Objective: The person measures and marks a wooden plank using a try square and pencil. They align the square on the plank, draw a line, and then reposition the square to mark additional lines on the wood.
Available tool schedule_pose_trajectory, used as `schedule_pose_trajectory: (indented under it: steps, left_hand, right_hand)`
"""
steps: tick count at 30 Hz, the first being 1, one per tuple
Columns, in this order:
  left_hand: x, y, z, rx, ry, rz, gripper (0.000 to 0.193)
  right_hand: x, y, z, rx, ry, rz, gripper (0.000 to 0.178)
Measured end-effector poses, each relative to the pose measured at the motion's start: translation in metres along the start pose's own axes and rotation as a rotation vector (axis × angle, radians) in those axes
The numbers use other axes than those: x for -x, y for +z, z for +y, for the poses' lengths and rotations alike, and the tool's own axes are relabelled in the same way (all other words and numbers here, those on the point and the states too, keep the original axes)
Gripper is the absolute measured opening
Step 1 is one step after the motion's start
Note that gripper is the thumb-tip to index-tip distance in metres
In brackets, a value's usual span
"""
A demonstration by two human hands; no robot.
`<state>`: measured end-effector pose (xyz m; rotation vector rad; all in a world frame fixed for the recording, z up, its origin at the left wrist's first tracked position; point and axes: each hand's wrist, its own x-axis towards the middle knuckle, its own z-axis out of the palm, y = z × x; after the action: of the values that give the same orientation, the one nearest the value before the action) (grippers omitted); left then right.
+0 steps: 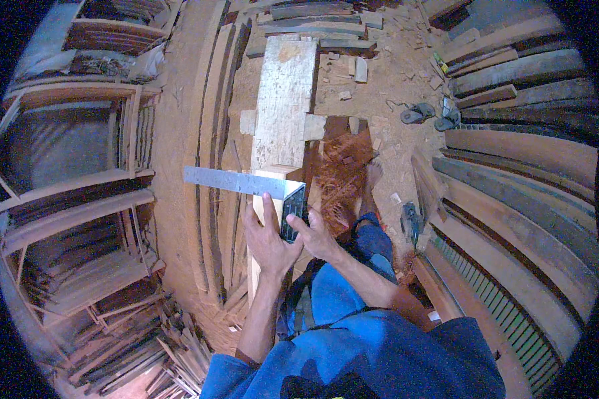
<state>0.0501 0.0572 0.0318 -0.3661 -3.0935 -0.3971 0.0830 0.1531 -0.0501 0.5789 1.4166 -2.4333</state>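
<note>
A try square (pixel 233 180) lies across a pale wooden piece (pixel 277 171), its metal blade reaching out to the left past the wood. Its dark stock (pixel 294 211) stands along the right side of the piece. My left hand (pixel 271 234) presses the square to the wood, with a finger up at the blade and the thumb by the stock. From the right, my right hand (pixel 319 237) grips the stock with its thumb; its other fingers are partly hidden. Under the wooden piece runs a worn, whitish bench plank (pixel 283 100).
Long boards (pixel 209 146) lie left of the bench. Wooden frames (pixel 73 179) stand farther left. Stacked planks (pixel 519 159) line the right side. A pair of sandals (pixel 417 113), a dark tool (pixel 412 223) and wood scraps (pixel 360 70) rest on the sawdust-covered floor.
</note>
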Motion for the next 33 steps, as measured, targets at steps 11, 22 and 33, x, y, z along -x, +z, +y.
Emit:
schedule_pose_trajectory:
  steps: [11, 22, 33]
  left_hand:
    - [-0.001, -0.011, 0.003, 0.017, -0.066, -0.069, 0.105]
    - [-0.002, -0.007, -0.001, 0.058, -0.061, -0.007, 0.102]
    - [-0.002, -0.009, 0.003, 0.046, -0.075, -0.021, 0.102]
  right_hand:
    - [-0.039, -0.043, -0.132, 0.518, -0.606, 0.203, 0.031]
    - [-0.061, 0.006, -0.175, 1.149, -0.959, -0.050, 0.027]
    - [-0.020, -0.034, -0.103, 0.421, -0.216, 0.346, 0.028]
